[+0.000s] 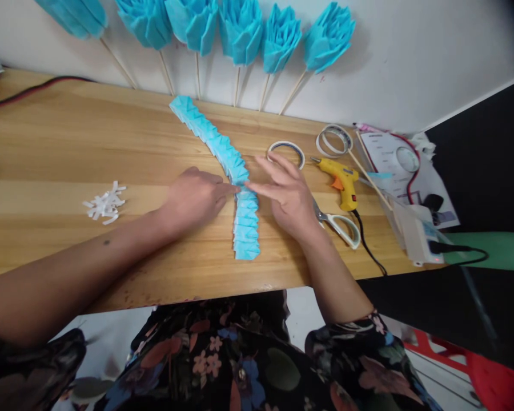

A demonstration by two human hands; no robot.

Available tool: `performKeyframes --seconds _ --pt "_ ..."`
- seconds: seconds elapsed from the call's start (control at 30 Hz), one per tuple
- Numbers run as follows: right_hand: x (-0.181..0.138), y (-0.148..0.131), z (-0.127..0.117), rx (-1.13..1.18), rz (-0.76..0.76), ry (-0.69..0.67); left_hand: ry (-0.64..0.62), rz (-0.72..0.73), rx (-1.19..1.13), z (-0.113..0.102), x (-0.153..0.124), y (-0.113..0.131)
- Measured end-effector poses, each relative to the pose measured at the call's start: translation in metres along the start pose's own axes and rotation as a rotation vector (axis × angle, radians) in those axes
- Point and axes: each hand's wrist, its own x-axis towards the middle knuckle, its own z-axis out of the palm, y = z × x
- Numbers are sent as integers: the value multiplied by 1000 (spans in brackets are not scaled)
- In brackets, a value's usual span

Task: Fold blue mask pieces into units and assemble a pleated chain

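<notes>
A long row of overlapping folded light-blue paper pieces curves across the wooden table from the back wall toward the front edge. My left hand lies on the table left of the row, its fingers curled and the fingertips pinching the paper's edge at mid-row. My right hand rests to the right of the row, fingers stretched out and spread, the index fingertip touching the same spot on the paper.
Several blue paper flowers on sticks lean against the wall. A tape roll, a second tape roll, a yellow glue gun and scissors lie at right. White paper scraps lie at left. Papers and cables crowd the right end.
</notes>
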Motion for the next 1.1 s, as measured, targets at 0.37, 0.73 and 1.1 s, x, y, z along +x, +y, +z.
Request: performKeyframes --seconds 0.37,0.73,1.1 --pt "-3 6 1 209 64 159 72 33 -50 6 1 -4" --pt "58 -8 -35 136 1 -34 218 105 -65 15 0 -8" --pt "172 5 32 -78 76 -243 291 149 -153 23 -1 -14"
